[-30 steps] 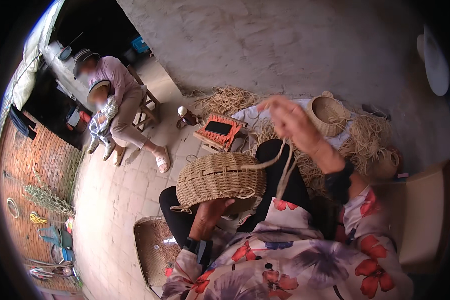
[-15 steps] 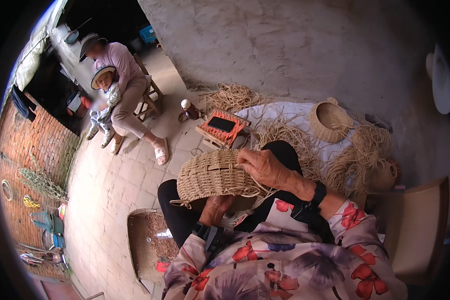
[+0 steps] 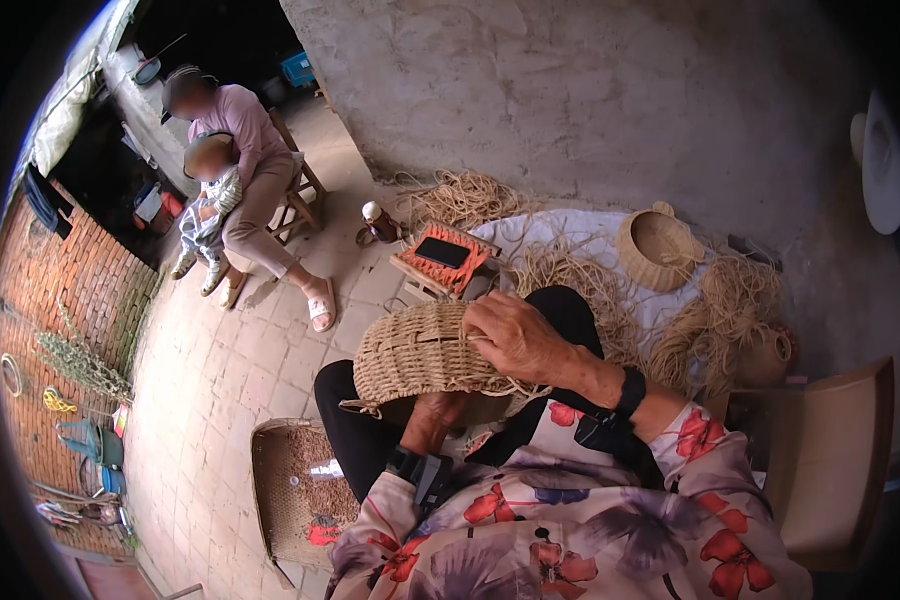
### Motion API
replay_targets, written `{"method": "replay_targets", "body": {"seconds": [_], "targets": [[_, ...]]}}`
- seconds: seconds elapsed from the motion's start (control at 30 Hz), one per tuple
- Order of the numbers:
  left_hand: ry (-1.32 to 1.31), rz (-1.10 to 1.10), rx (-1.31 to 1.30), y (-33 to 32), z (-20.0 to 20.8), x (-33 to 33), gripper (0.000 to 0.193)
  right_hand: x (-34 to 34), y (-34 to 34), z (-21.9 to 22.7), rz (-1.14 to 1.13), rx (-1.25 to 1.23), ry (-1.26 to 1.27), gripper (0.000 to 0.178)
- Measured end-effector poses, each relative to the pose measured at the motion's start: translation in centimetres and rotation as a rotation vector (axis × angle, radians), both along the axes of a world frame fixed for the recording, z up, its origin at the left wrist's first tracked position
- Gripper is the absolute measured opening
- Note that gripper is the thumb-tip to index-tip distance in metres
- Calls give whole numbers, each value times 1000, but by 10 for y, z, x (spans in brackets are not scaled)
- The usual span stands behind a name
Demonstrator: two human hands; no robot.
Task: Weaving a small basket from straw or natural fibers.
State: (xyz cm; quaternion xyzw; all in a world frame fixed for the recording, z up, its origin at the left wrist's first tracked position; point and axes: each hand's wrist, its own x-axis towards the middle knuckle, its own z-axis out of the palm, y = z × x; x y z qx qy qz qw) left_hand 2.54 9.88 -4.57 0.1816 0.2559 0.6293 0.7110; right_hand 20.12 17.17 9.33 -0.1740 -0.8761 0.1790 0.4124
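A woven basket [image 3: 410,355] of tan twisted cord is tipped over my lap between my knees, with a slit-like gap in the weave near its top. My left hand [image 3: 436,412] reaches up into its underside, and the basket hides those fingers. On the basket's right side, my right hand [image 3: 515,335] bends its fingers closed against the weave. Whether a single strand is pinched there is too small to see. Loose cord ends [image 3: 522,392] hang below the right hand at the basket's lower edge.
Piles of cord [image 3: 705,320] and a finished-looking round basket [image 3: 655,250] lie on a white cloth ahead right. A low stool [image 3: 450,245] carries a phone [image 3: 443,252]. At left-front stands a shallow woven tray [image 3: 270,500]. A person [image 3: 255,130] holding a child sits far left.
My right hand has shifted slightly left along the basket's side, its fingers more curled over the weave. The basket and left hand stay nearly in place.
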Motion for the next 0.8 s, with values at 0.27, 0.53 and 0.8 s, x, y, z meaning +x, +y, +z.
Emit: {"method": "replay_targets", "body": {"seconds": [0.27, 0.53, 0.8], "targets": [[-218, 0, -1, -6, 16, -10, 42, -2, 2, 2, -71, 21, -21, 11], [-237, 0, 0, -3, -8, -16, 42, -11, 10, 5, 43, -20, -64, 10], [-356, -34, -31, 10, -2, -8, 36, -9, 14, 9, 91, -14, -104, 6]]}}
